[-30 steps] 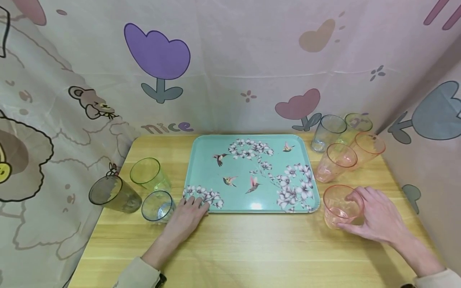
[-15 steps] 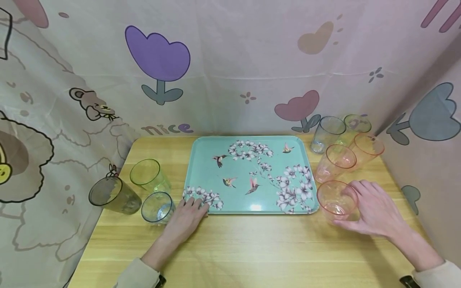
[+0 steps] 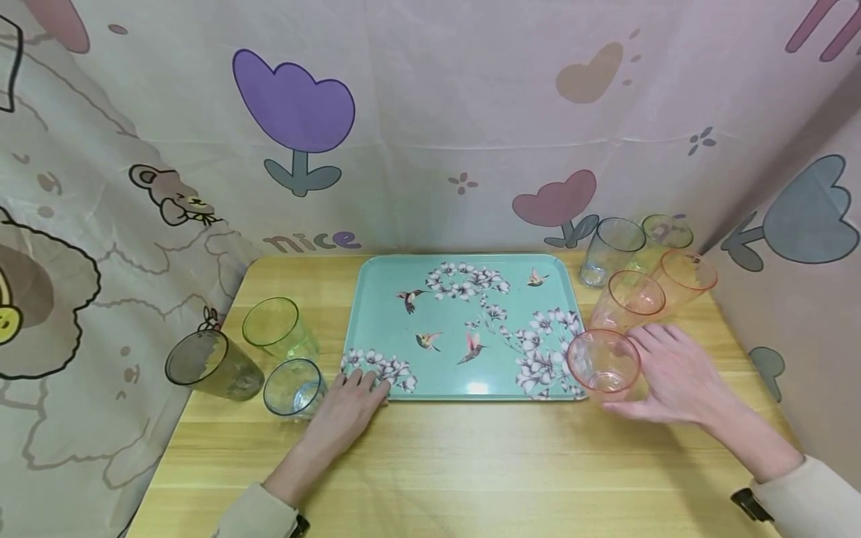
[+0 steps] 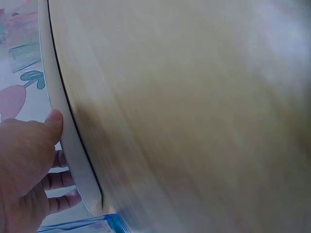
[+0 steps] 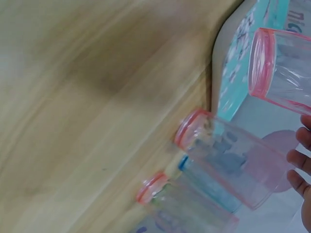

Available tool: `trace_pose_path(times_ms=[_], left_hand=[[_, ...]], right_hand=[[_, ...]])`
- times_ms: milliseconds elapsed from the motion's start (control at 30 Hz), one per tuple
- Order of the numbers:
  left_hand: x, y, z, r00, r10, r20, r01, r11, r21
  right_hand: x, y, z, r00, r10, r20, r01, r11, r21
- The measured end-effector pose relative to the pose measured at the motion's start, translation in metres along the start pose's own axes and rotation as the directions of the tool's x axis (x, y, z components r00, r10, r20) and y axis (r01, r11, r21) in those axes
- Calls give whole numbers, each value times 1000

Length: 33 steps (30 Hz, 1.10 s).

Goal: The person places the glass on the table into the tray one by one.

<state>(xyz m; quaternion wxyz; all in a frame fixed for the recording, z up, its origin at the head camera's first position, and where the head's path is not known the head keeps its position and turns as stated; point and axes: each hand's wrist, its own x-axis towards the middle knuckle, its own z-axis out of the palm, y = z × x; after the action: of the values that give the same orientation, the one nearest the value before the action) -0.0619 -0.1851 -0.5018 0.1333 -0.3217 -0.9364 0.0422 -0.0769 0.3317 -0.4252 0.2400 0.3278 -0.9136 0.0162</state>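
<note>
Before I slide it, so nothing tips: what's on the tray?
The left hand grips the tray at its near-left rim, hiding the patch beneath. Elsewhere, printed flowers and birds show; a held pink cup overlaps the near-right corner.

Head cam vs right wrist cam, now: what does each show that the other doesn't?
Head only: the left hand and, left of the tray, a green cup, a dark grey cup and a blue-rimmed cup.

Right wrist only: the held pink cup's base plainly clear of the table.

Both: that cup, the right hand, part of the tray at least, and some of the cups standing on the right.
</note>
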Motion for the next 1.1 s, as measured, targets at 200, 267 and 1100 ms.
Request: trace_pose_path(times_ms=[200,267,1100], left_hand=[[0,0,-1,1000,-1,7,1,1000,5],[0,0,-1,1000,-1,5,1,1000,6],[1,0,0,1000,-3,-12,3,1000,8]], right_hand=[[16,-4,4,999,-37,3,37,999,11],[21,-6,5,999,-44,-1,44,999,21],[73,-23,33,996,44,-76,-35,993,110]])
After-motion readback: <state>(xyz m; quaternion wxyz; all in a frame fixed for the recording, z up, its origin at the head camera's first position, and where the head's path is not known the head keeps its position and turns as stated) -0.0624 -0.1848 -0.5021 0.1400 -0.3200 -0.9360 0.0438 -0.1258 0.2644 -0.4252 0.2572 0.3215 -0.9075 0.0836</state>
